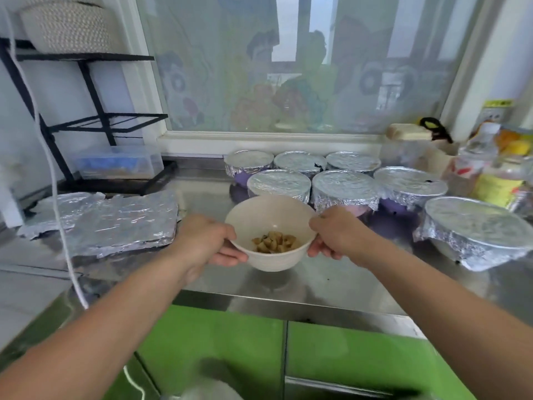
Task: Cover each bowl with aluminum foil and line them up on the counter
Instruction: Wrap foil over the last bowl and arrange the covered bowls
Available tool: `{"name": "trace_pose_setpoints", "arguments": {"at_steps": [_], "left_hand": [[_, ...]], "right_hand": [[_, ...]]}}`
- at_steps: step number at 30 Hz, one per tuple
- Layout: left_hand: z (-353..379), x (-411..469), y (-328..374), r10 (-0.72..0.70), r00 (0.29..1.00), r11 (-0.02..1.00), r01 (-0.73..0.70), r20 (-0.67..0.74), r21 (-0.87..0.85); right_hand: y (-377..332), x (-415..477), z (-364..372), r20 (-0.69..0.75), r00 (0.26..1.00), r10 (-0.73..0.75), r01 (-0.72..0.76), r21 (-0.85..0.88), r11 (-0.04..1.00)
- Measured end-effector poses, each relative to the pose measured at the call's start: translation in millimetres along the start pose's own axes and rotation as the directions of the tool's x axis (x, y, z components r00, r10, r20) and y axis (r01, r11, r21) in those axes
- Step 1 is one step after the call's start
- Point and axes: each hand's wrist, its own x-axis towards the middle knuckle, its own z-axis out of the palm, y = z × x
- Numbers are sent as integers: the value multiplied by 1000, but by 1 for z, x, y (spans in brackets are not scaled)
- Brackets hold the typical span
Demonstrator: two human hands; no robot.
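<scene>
Green cabinet doors (230, 356) sit nearest me, below the front edge of the steel counter (331, 284). Just past that edge is the white bowl (259, 215), uncovered, with brown food pieces (275, 241) lying in its bottom. My left hand (207, 241) grips its left side and my right hand (334, 235) grips its right side, each with the thumb at the rim and the fingers curled under the wall. I cannot tell whether the bowl's foot touches the steel or hangs just above it.

Left of the white bowl, loose foil sheets (109, 220) lie flat and crinkled on the counter, and a white cord (49, 157) hangs down in front of them. Right of the white bowl stands a large foil-covered bowl (476, 226), apart from it.

Just behind the white bowl runs a row of three foil-covered bowls (344, 189), standing close side by side, and behind those a second row of three (300, 161), also wrapped. Farther right of the white bowl, bottles (496, 174) crowd the corner. Far to its left, a black rack (95, 122) holds a clear plastic box (121, 166) low down and a woven basket (66, 27) on top. Beyond everything is the window (288, 67), its pane hazy.
</scene>
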Motion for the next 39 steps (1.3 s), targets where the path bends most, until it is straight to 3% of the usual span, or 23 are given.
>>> {"name": "trace_pose_setpoints", "arguments": {"at_steps": [5,13,15,17,18,20,23,27,30,33,39], "left_hand": [[46,5,-8,4,994,1000,-2,110,-19],[52,22,-19,11,989,1000,-11,146,-3],[44,29,-16,23,995,1000,-23,94,7],[24,42,-13,80,996,996,-79,-24,45],[9,51,-14,141,985,986,-131,-101,106],[-29,73,-22,313,920,893,-201,-235,403],[-86,93,-38,397,881,621,-54,-255,782],[-127,101,-60,274,942,362,87,-195,928],[-141,108,-77,207,960,383,97,-187,919],[-149,112,-85,289,939,380,68,-188,922],[-169,118,-95,329,934,547,-68,-139,834]], "right_hand": [[36,-4,-24,-103,993,49,-53,-40,998],[58,20,-28,-160,986,47,-60,-80,995],[60,25,-34,-212,977,-2,-44,-213,976],[59,30,-40,-351,929,-118,-47,-428,903],[53,31,-42,-410,894,-182,-54,-500,864],[35,33,-40,-438,852,-287,-18,-572,820],[-2,40,-18,-322,858,-401,120,-632,765],[-50,58,34,-142,862,-487,268,-688,674],[-78,75,80,-48,864,-501,332,-694,639],[-96,96,120,19,887,-461,360,-652,667],[-110,150,194,146,950,-277,308,-271,912]]}}
